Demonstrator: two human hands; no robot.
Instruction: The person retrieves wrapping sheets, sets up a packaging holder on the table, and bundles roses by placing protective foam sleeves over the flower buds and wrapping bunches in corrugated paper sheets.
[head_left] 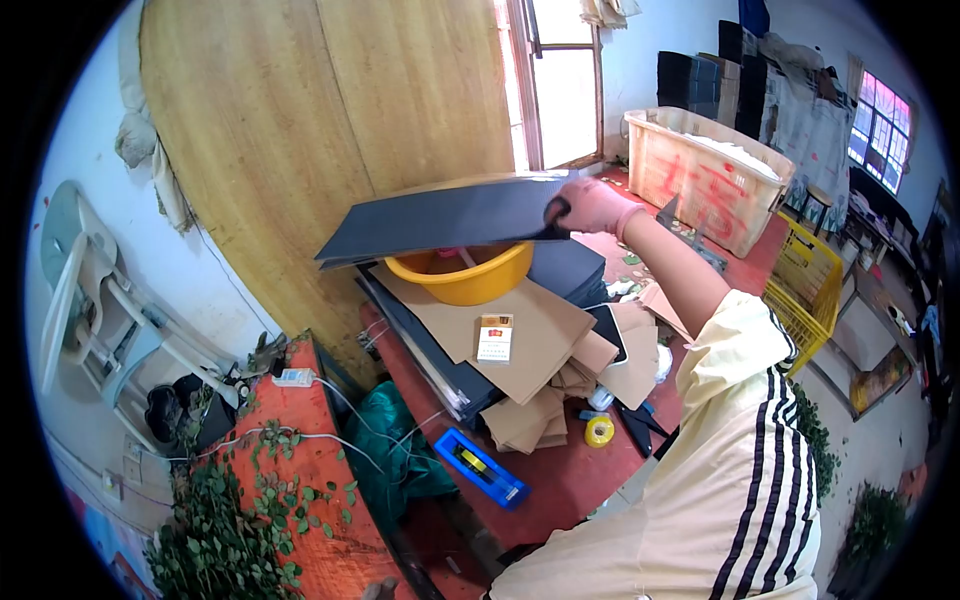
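My right hand (592, 207), in a pinkish glove with dark fingertips, is closed on the right end of a stack of black cardboard sheets (440, 218). The sheets lie tilted over a yellow basin (470, 279), covering most of its opening. A pink item inside the basin is mostly hidden. Brown cardboard pieces (460, 335) spread under the basin, with a cigarette pack (495, 339) on top. Behind my wrist sit more dark sheets (568, 268). Of my left hand, at most a small brownish bit shows at the bottom edge; its fingers cannot be made out.
A phone (608, 333), a yellow tape roll (599, 431) and dark scissors (640, 428) lie right of the cardboard. A blue tool (481, 468) rests near the red table's front edge. Leafy stems (225, 535) and white cables are at left. A large tub (700, 180) stands behind.
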